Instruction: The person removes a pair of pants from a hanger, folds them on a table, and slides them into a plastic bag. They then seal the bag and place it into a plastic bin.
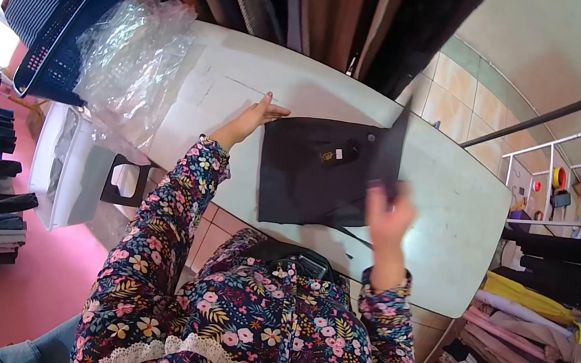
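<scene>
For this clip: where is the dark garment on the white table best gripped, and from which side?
Probably the raised right edge of the dark garment, from the right: that flap stands up off the white table in the right hand, while the left hand rests at the flat left edge.

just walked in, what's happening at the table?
A person in a floral top is handling a dark garment spread on the white table. The left hand lies flat at the garment's left edge, and the right hand lifts its right side up off the table. A crumpled clear plastic bag lies at the table's left end, beside a blue basket.
</scene>
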